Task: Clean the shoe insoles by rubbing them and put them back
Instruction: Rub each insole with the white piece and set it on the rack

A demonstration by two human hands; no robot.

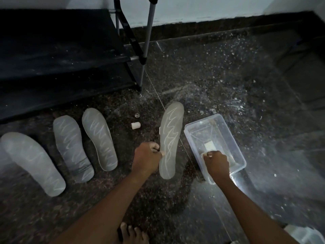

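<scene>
My left hand (146,156) grips the left edge of a grey insole (171,136) with pale zigzag lines, held up over the floor with its toe end pointing away. My right hand (216,162) is inside a clear plastic tub (193,136) and curls round a pale cloth or sponge at its near end; what it is exactly I cannot tell. A small white block (209,145) lies in the tub just beyond that hand. Three more grey insoles lie on the floor to the left: one (99,139), another (72,148), and the largest (32,162).
A dark fabric shoe rack (61,50) with metal legs stands at the back left. A small white cap (136,125) and a clear ring (137,115) lie on the speckled wet floor (228,76). My bare toes (132,234) show at the bottom edge.
</scene>
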